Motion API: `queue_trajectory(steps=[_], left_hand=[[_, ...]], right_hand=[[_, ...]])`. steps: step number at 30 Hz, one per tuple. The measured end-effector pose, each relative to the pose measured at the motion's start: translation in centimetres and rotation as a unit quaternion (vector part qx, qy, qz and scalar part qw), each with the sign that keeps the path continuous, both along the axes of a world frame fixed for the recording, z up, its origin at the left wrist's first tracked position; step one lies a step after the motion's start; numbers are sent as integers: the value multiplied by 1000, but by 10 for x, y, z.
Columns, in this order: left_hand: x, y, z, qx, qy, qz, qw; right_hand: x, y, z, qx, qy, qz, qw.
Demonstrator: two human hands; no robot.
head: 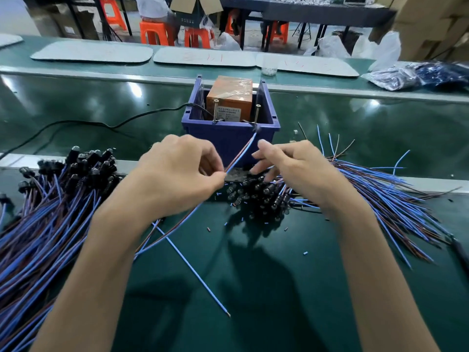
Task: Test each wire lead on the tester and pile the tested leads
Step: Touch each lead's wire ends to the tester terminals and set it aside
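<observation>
Head view. Along the left edge of the tabletop lies a pile of leads, bulb ends toward the far edge. At centre the left hand, its grip pinched on one brown-and-blue wire lead, holds the lead's tips up to the base of the right screw on the front rim of the blue bin, presumably so the orange tester inside can read it. Just beside it the right hand hovers, grip slack and empty, over a second pile fanned toward the right edge, probably ready to draw another lead; which pile is tested cannot be told
</observation>
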State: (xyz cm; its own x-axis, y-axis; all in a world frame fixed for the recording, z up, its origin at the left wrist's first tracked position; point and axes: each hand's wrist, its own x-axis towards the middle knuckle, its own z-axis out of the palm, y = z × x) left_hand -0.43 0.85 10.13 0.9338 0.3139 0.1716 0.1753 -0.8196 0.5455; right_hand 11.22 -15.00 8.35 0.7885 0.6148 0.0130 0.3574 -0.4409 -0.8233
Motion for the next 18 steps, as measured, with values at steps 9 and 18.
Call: queue_trajectory(steps=[9, 18], left_hand=[[0, -11, 4, -25, -14, -10, 1000], [-7, -31, 22, -58, -134, 75, 987]], right_hand=[[-16, 3, 15, 312, 157, -22, 937], [-19, 4, 22, 406, 144, -59, 900]])
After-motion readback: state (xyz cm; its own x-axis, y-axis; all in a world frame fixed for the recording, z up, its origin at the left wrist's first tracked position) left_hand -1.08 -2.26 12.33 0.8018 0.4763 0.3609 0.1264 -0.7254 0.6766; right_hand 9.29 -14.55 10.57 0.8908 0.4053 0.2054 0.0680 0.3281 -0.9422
